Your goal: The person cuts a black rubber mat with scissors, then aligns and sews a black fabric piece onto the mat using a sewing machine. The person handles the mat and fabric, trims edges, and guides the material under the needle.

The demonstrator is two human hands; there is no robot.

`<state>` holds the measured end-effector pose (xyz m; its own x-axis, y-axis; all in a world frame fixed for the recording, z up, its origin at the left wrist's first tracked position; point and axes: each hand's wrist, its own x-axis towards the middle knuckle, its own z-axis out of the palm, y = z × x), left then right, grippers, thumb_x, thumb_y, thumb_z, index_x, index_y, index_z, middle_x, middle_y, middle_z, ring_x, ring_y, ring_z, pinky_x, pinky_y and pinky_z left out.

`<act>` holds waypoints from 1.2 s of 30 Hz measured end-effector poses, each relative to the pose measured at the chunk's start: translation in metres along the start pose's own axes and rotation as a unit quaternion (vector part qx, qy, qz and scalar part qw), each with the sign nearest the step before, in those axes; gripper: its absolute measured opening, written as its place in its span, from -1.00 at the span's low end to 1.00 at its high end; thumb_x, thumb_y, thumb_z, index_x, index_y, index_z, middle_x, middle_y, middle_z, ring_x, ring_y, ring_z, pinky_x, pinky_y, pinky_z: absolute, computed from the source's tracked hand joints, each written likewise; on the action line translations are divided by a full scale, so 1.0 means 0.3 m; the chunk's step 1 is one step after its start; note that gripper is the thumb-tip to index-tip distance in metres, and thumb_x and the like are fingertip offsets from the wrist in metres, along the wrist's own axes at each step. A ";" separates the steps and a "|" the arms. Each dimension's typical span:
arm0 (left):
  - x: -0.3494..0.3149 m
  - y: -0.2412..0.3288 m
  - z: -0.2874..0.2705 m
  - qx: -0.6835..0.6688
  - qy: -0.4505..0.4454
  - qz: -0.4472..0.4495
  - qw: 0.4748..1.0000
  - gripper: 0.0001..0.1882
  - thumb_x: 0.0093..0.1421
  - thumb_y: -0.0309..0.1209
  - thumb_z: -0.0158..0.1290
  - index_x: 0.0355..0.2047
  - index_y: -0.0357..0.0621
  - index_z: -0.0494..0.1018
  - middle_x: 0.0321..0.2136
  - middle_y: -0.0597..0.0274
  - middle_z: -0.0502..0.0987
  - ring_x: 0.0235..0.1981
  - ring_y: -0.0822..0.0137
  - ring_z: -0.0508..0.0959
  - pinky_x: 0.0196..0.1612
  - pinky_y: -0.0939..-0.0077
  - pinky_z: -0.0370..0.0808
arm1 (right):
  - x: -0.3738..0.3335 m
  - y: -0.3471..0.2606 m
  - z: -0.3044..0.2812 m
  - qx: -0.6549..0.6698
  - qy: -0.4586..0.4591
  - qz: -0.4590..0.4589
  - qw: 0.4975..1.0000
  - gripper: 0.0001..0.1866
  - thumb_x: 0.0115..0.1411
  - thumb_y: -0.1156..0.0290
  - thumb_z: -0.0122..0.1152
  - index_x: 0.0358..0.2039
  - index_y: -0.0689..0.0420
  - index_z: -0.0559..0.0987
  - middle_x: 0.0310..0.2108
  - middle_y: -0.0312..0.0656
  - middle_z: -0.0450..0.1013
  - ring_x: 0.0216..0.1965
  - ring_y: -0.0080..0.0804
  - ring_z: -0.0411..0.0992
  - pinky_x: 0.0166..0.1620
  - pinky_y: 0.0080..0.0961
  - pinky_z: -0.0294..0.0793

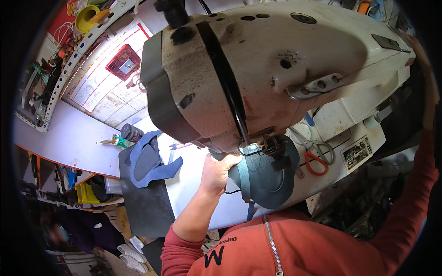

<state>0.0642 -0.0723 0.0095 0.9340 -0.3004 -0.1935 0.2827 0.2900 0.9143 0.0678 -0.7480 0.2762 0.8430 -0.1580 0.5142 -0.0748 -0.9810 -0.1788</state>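
Note:
A large cream sewing machine fills the upper middle, its needle area over a dark teal, sole-shaped shoe piece with a narrow strap along it. Just left of the needle area, my left hand is closed on the shoe piece's edge, thumb on top. My right hand is at the machine's far right end, by the handwheel side; its fingers are mostly hidden. Another shoe piece, blue with a curved strap, lies on the left, partly on a black mat.
Scissors with a red loop lie right of the shoe piece. A dark jar and a green-handled brush stand at the left. A red phone is against the wall. A metal shelf rail runs at the upper left.

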 end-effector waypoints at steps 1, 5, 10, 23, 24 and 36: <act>-0.002 0.003 -0.002 0.015 -0.009 0.000 1.000 -0.83 0.01 -0.67 0.03 -0.34 -0.28 0.50 -0.42 0.29 0.53 -0.41 0.44 0.51 -0.29 0.58 0.45 | 0.015 0.055 0.026 0.140 -0.014 0.079 0.987 -0.64 0.20 0.23 0.03 -0.20 0.26 0.58 -0.20 0.20 0.49 -0.21 -0.01 0.49 -0.09 -0.25 0.41; 0.002 0.006 -0.002 0.033 -0.029 0.025 0.999 -0.81 0.01 -0.66 0.02 -0.33 -0.27 0.51 -0.40 0.30 0.53 -0.38 0.46 0.49 -0.27 0.60 0.43 | -0.116 0.070 0.087 0.238 0.039 0.122 0.963 -0.62 0.32 0.34 -0.14 0.07 0.27 0.40 0.02 0.01 0.40 0.05 -0.30 0.36 0.13 -0.43 0.25; 0.002 -0.003 -0.003 0.014 -0.029 0.038 0.999 -0.81 -0.01 -0.66 0.00 -0.35 -0.26 0.49 -0.42 0.34 0.51 -0.40 0.48 0.47 -0.29 0.61 0.40 | -0.474 -0.164 0.354 0.390 0.348 0.178 0.834 -0.50 0.35 0.11 -0.10 0.13 0.21 0.40 0.07 -0.15 0.38 0.06 -0.44 0.35 0.10 -0.49 0.30; 0.008 -0.030 -0.002 -0.034 -0.018 0.016 0.999 -0.77 -0.01 -0.65 -0.03 -0.30 -0.27 0.48 -0.36 0.29 0.50 -0.33 0.42 0.47 -0.20 0.58 0.39 | -0.242 -0.078 0.144 0.153 0.223 0.161 0.949 -0.54 0.34 0.13 -0.15 0.17 0.03 0.39 0.13 -0.16 0.36 0.13 -0.38 0.33 0.15 -0.51 0.25; 0.011 -0.033 -0.003 -0.039 -0.022 0.017 0.999 -0.77 -0.01 -0.66 -0.03 -0.30 -0.27 0.48 -0.35 0.28 0.50 -0.32 0.42 0.47 -0.20 0.58 0.39 | -0.266 -0.077 0.179 0.161 0.259 0.150 0.940 -0.54 0.35 0.15 -0.16 0.17 0.05 0.39 0.13 -0.15 0.36 0.14 -0.38 0.32 0.15 -0.51 0.24; 0.008 -0.023 -0.004 -0.021 -0.030 0.036 0.999 -0.74 -0.01 -0.68 -0.04 -0.27 -0.26 0.47 -0.34 0.31 0.50 -0.31 0.43 0.47 -0.19 0.57 0.40 | -0.304 -0.180 0.205 0.211 0.304 0.238 0.898 -0.43 0.28 -0.03 -0.05 0.14 0.10 0.42 0.12 -0.13 0.37 0.13 -0.38 0.33 0.15 -0.50 0.27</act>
<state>0.0649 -0.0739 0.0024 0.9378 -0.3307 -0.1056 0.2260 0.3507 0.9088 0.0277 -0.6738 0.1873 0.3124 -0.7057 0.6359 -0.0323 -0.6770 -0.7353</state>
